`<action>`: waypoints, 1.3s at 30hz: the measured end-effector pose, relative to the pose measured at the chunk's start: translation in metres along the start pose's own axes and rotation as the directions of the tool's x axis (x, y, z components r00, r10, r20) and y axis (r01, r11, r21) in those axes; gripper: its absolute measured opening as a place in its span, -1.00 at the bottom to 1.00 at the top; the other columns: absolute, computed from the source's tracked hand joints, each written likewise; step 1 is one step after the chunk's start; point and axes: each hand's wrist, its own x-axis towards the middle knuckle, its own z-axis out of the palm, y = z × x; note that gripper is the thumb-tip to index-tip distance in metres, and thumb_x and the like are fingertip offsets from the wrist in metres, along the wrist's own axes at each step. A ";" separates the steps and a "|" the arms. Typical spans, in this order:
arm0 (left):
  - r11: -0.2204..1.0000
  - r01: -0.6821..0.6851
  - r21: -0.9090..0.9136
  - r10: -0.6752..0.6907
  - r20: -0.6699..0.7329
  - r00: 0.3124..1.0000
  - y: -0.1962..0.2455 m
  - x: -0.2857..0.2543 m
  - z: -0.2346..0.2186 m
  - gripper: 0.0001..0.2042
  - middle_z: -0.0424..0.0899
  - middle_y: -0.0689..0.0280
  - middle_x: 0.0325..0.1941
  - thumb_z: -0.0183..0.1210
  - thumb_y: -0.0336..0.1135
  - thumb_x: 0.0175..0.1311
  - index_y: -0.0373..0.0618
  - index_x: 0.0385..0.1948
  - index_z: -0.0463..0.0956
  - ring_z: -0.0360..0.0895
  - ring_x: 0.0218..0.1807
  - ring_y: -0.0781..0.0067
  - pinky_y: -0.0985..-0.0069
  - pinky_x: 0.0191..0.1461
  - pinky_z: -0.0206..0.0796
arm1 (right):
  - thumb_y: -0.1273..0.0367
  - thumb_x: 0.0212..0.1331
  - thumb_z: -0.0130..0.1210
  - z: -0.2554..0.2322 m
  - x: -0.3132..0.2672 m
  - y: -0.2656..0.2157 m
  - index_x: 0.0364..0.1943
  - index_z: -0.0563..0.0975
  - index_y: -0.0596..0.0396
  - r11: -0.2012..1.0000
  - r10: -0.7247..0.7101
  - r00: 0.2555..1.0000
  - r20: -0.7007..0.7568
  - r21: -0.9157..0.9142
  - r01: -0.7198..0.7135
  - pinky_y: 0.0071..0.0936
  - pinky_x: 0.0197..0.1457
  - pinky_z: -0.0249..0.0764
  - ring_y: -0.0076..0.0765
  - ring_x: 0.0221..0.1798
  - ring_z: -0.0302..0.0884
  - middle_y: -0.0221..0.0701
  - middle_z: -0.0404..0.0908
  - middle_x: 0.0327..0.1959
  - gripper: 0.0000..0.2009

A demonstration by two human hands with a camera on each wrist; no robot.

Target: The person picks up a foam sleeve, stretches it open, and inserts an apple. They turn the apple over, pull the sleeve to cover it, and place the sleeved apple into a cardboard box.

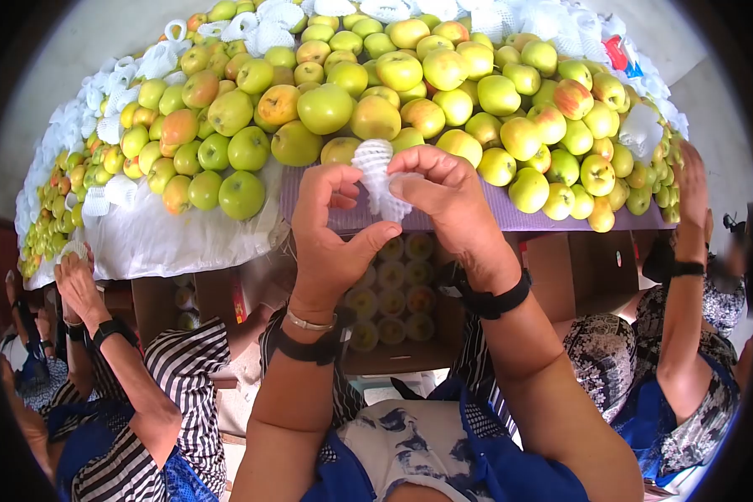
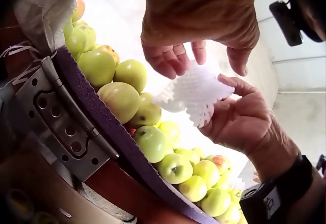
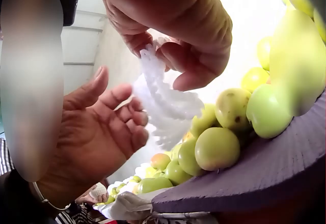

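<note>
A white foam fruit net [image 1: 376, 163] is held up in front of the apple pile, over the purple padded table edge [image 1: 552, 219]. My right hand [image 1: 458, 201] pinches its side between thumb and fingers. The left hand [image 1: 328, 230] faces it from the other side, fingers loosely bent and thumb spread away. In the right wrist view, the left hand's fingertips come right up to the foam fruit net [image 3: 163, 102], the palm bare. Seen from the left wrist, the net [image 2: 193, 91] looks flared and holds no apple. Green-yellow apples [image 1: 326, 109] lie just behind both hands.
Below the table edge stands a cardboard box [image 1: 389, 360] with rows of wrapped apples. White foam nets [image 1: 268, 29] are heaped along the back and left. Plastic sheeting [image 1: 184, 243] covers the left edge. Other people work on both sides, one person's hand [image 1: 77, 280] at the left.
</note>
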 end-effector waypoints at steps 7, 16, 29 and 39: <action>0.992 0.121 -0.027 -0.117 0.120 0.986 -0.010 -0.001 -0.008 -0.77 0.48 0.32 -0.37 0.23 -0.49 -0.05 -0.23 -0.34 0.41 0.44 -0.35 0.48 0.59 -0.19 0.31 | 0.46 -0.04 0.12 -0.015 -0.002 -0.003 -0.37 0.56 0.15 0.979 0.204 0.959 0.199 -0.020 -0.204 -0.72 -0.40 0.30 -0.71 -0.45 0.38 -0.56 0.53 -0.46 -0.88; 0.542 0.402 -0.738 -0.506 0.095 0.857 -0.019 -0.002 -0.016 -0.90 0.53 0.28 -0.28 -0.01 -0.55 0.16 -0.26 -0.30 0.39 0.47 -0.24 0.57 0.63 -0.08 0.29 | 0.49 -0.06 0.11 -0.028 -0.005 -0.020 -0.40 0.55 0.17 0.993 0.097 0.970 0.223 -0.081 -0.081 -0.72 -0.30 0.32 -0.69 -0.41 0.40 -0.54 0.53 -0.48 -0.90; 0.896 0.444 0.013 -0.378 0.548 0.746 -0.002 -0.007 -0.004 -0.71 0.59 0.23 -0.19 0.14 -0.34 0.11 -0.23 -0.14 0.47 0.53 -0.19 0.45 0.49 -0.05 0.32 | 0.39 -0.02 0.13 -0.026 0.000 -0.018 -0.31 0.52 0.22 0.995 0.103 0.969 0.226 -0.034 -0.098 -0.65 -0.29 0.36 -0.63 -0.38 0.44 -0.48 0.54 -0.45 -0.79; 0.620 0.433 -0.655 -0.444 0.162 0.881 0.002 -0.008 0.012 -0.57 0.46 0.21 0.06 -0.02 -0.24 0.31 -0.28 0.14 0.21 0.43 0.06 0.37 0.39 0.17 0.22 | 0.35 0.11 0.12 -0.003 -0.005 -0.001 -0.06 0.46 0.24 0.997 0.050 0.965 0.259 -0.072 -0.032 -0.63 -0.09 0.36 -0.59 -0.22 0.43 -0.43 0.53 -0.26 -0.67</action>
